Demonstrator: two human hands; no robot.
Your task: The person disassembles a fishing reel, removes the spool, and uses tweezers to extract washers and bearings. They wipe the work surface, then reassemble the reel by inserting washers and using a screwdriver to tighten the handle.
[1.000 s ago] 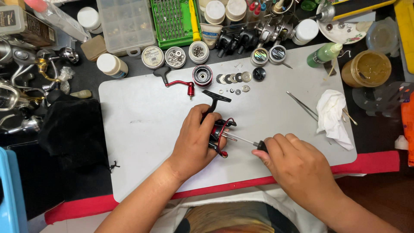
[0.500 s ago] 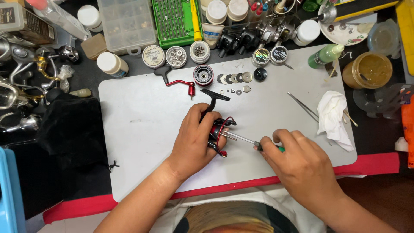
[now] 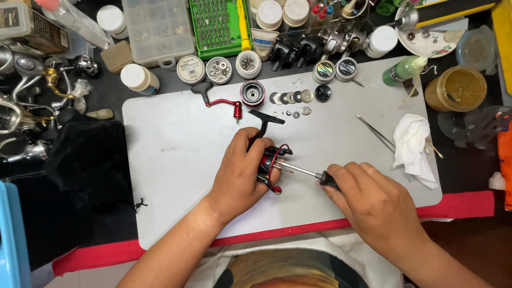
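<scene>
I take the grey mat (image 3: 170,160) on the counter as my landmark. Off its left edge I see a black cloth (image 3: 85,160) and, above that, a heap of metal reels (image 3: 32,90). Just off the mat's upper left corner stands a white bottle (image 3: 137,78), with a clear parts box (image 3: 158,26) and a green bit case (image 3: 216,24) beyond the top edge.

On the mat near its top edge lies a red crank handle (image 3: 221,102), then a black and red spool (image 3: 252,93), then a row of small washers (image 3: 290,97) to the right of it.

My left hand (image 3: 240,170) sits near the mat's centre, closed around the reel body (image 3: 269,165), black with red trim; its black foot (image 3: 264,120) sticks up toward the spool. My right hand (image 3: 373,205) is toward the mat's lower right, gripping the screwdriver (image 3: 306,172) by its black handle; the steel shaft runs left and its tip meets the reel body.

Right of that, tweezers (image 3: 376,133) lie on the mat beside a crumpled white tissue (image 3: 416,146) at its right edge. Past the upper right corner stand a green bottle (image 3: 404,69) and a jar (image 3: 455,88) of brown grease.
</scene>
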